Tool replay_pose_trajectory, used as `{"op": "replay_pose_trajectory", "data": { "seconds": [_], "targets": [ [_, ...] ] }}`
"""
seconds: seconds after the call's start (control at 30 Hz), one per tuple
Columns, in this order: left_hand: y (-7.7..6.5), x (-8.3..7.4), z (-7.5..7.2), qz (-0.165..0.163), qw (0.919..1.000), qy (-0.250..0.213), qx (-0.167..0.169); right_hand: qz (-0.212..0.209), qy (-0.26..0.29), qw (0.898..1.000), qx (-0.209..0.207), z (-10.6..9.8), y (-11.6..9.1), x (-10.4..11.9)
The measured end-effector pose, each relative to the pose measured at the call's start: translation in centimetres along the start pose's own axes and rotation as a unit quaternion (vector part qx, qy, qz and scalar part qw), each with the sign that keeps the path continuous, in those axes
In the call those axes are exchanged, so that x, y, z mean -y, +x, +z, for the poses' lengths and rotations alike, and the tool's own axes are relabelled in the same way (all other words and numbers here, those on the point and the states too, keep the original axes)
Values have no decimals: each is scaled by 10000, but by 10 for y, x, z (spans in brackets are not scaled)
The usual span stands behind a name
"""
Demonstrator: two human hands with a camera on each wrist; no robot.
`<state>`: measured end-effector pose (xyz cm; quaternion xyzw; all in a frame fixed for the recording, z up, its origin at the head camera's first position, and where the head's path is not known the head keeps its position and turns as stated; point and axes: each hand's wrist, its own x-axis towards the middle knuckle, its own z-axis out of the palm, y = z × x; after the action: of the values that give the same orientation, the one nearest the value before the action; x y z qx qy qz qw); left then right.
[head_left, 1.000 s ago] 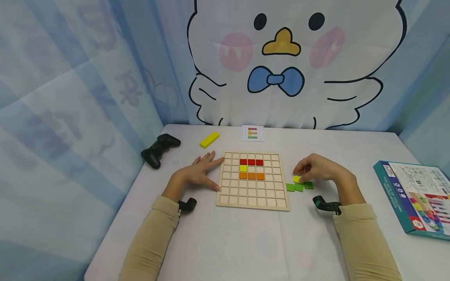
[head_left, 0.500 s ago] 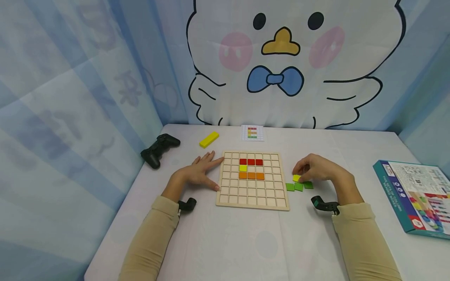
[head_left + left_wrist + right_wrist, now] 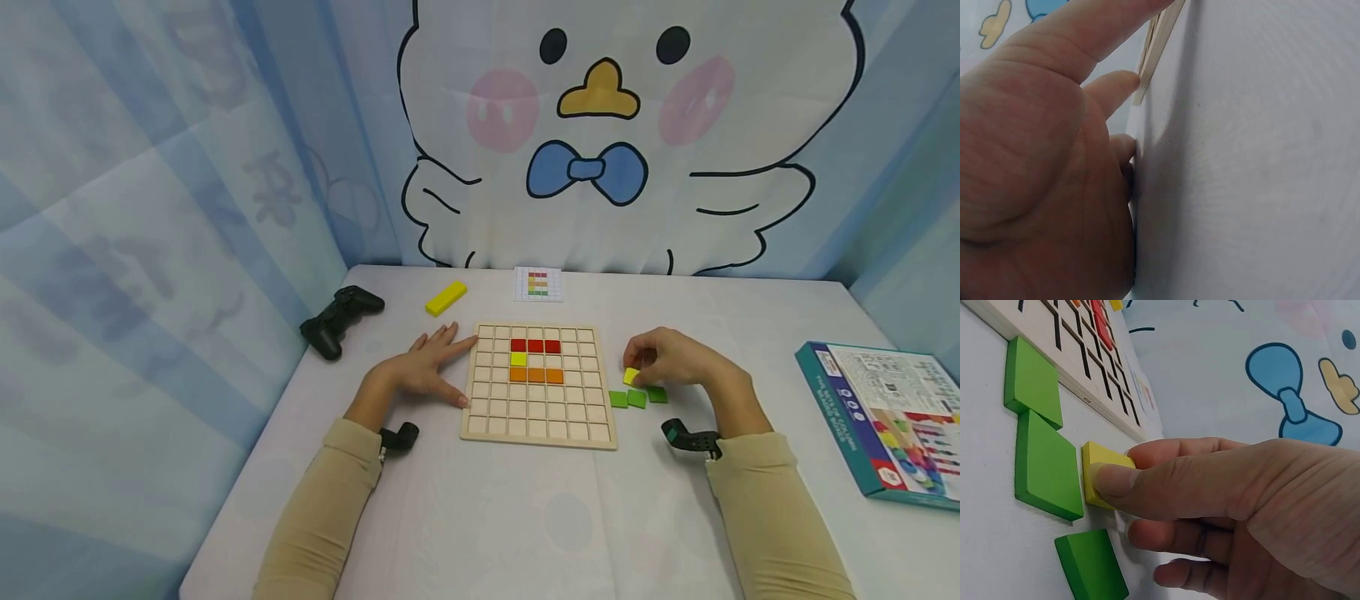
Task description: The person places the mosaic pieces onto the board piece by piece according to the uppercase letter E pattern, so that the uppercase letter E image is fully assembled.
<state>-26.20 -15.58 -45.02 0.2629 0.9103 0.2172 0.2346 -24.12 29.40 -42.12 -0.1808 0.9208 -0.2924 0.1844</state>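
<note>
A wooden grid board lies mid-table, with three red tiles, one yellow tile and three orange tiles in its cells. My left hand rests with fingers spread, thumb and index at the board's left edge. Right of the board, my right hand pinches a loose yellow tile between thumb and index finger. Three green tiles lie close beside it on the table. In the left wrist view, the palm fills the left side, fingertips meeting the board's edge.
A yellow bar and a small printed pattern card lie behind the board. A black game controller sits at the far left. On the right lies a teal-edged box. Patterned curtains stand behind and beside the table.
The right hand and its pinched yellow tile have shifted very slightly left and away from me. The left hand and the board have stayed in place.
</note>
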Motion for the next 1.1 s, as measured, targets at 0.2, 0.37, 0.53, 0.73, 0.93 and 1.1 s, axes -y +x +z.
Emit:
{"op": "replay_pose_trajectory", "data": {
  "seconds": [0.2,0.37,0.53,0.73,0.93,1.1],
  "targets": [
    [-1,-1,0,19,10000,-17,0,-157,178,9996,-176,-1,0,3],
    [-1,-1,0,2,10000,-37,-15,-327,180,9985,-399,-2,0,6],
    [-1,0,0,38,10000,-31,-29,-295,420,9968,-609,-3,1,7],
    [-1,-1,-1,48,10000,-4,-28,-427,283,9937,-993,-1,5,13],
    [-1,-1,0,41,10000,-10,-28,-455,182,9910,-1246,6,9,22],
    [0,-1,0,21,10000,0,-19,-528,352,9886,-1367,12,14,27]
  ]
}}
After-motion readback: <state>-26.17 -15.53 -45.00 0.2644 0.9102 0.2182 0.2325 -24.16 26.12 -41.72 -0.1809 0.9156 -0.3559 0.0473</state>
